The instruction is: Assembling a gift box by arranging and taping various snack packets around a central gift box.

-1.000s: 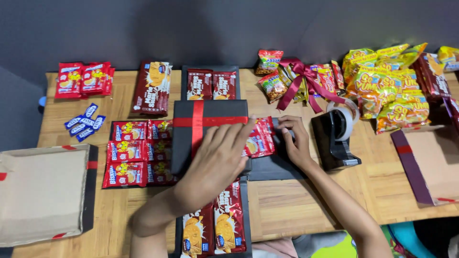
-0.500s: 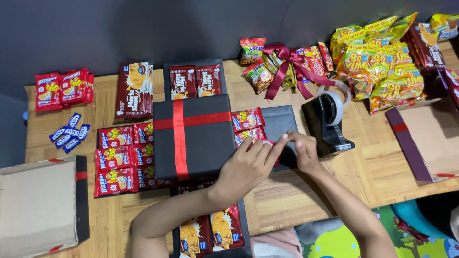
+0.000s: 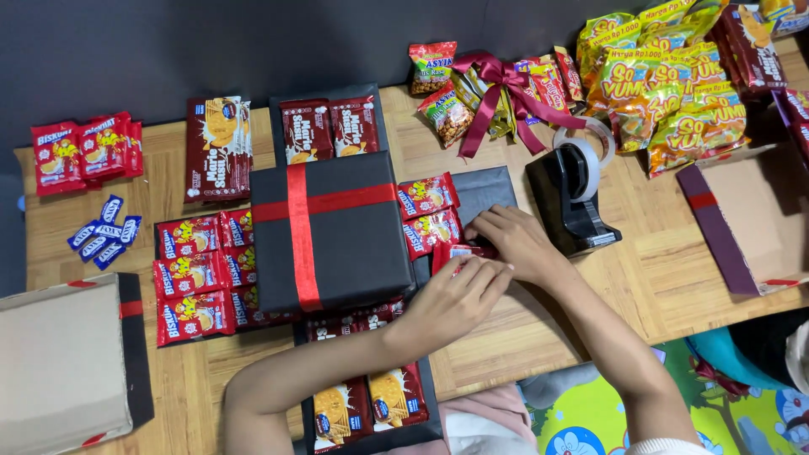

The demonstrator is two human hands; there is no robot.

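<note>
- Beside the black square gift box crossed by a red ribbon (image 3: 324, 232), a small red snack packet (image 3: 459, 253) is pinched between the left hand (image 3: 455, 295) and the right hand (image 3: 514, 244), both closed on it, over a dark flat panel (image 3: 484, 192).
- The packet is best kept flat and aligned under the two red packets (image 3: 430, 211) above it, with even fingertip pressure.
- Room is tight: the black tape dispenser (image 3: 573, 198) stands just right; bare wooden tabletop (image 3: 506, 337) lies nearer the body.
</note>
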